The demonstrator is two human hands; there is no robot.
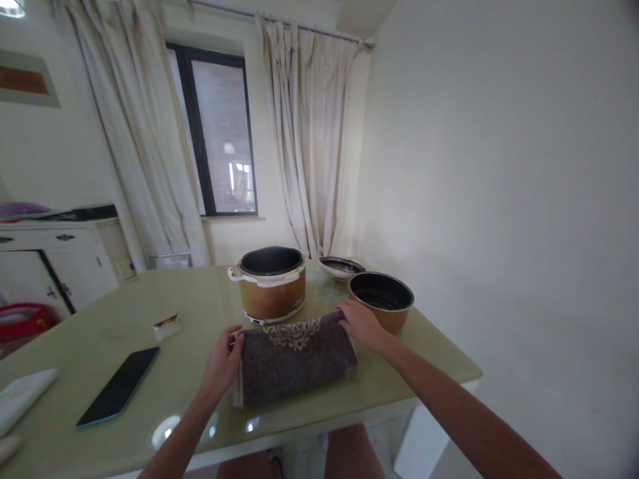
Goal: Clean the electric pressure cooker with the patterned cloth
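Observation:
A folded dark grey towel with a beige floral pattern along its far edge lies near the front of the table. My left hand grips its far left corner, thumb on top. At the far right corner, my right hand pinches the cloth between thumb and fingers. Just behind the towel stands a gold-brown cooker body with a white rim and a dark inside. A gold-brown pot with a black interior is close beyond my right hand, partly covered by it.
A lid or shallow bowl rests behind the pot. On the left of the table are a dark tablet-like slab, a small white packet and a white item. A wall rises on the right.

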